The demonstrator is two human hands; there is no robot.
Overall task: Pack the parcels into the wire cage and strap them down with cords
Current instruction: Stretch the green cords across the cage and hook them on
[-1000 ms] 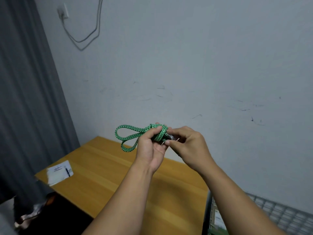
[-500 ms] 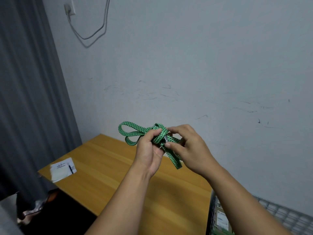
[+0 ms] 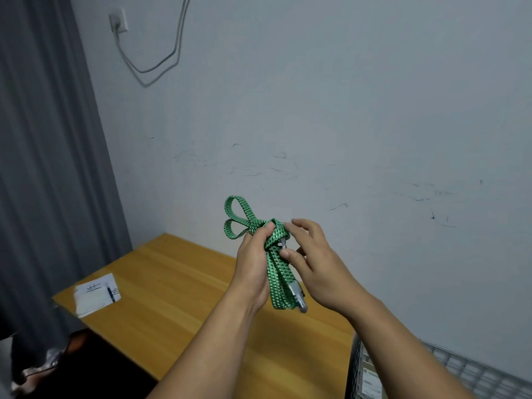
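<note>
grip: left hand (image 3: 253, 256) clenched round bundled green cord (image 3: 275, 272), held in the air above table (image 3: 172, 283); right hand (image 3: 319, 272) fingers loose, thumb touching a strand | step: likely unwinding cord; strapping not begun | next: free hook (image 3: 297, 294); shake out full length; carry to wire cage (image 3: 466, 372), lower right
</note>
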